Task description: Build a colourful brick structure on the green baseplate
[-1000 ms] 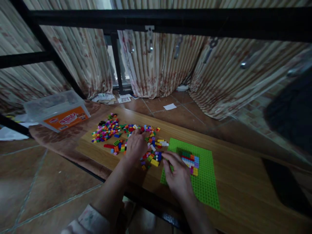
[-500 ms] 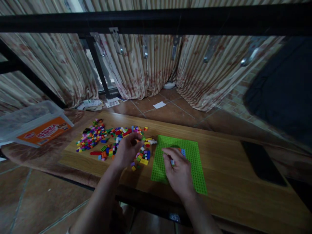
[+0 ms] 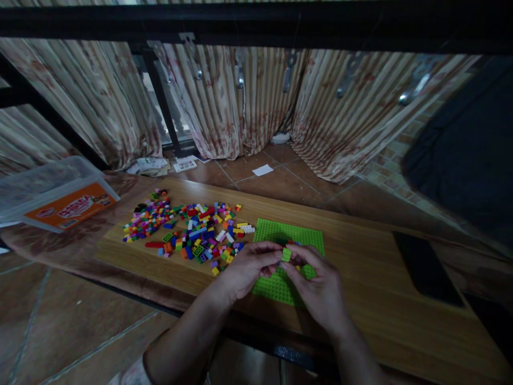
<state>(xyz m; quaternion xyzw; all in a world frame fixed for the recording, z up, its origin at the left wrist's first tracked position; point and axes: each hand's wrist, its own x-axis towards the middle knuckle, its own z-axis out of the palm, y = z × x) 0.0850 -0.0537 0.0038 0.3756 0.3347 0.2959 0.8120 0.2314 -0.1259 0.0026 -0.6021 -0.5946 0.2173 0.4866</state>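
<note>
A small lime-green toy brick (image 3: 286,255) is pinched between the fingertips of both hands, above a green studded baseplate (image 3: 276,293). My left hand (image 3: 252,267) grips it from the left, with thumb and fingers closed. From the right, my right hand (image 3: 320,283) meets it with thumb and forefinger. A few coloured bricks on the baseplate show in part behind my right hand; my fingers hide the rest. To the left of the plate, loose mixed bricks (image 3: 198,232) lie spread in a heap.
All this rests on a long wooden board (image 3: 372,283). A flat black slab (image 3: 427,267) lies on its right part. Left of the board stands a clear plastic box (image 3: 52,184) with an orange label. Curtains (image 3: 224,107) hang behind a dark horizontal bar (image 3: 256,29).
My left hand has come right from the brick heap to the baseplate. Its fingertips now meet those of my right hand at the green brick.
</note>
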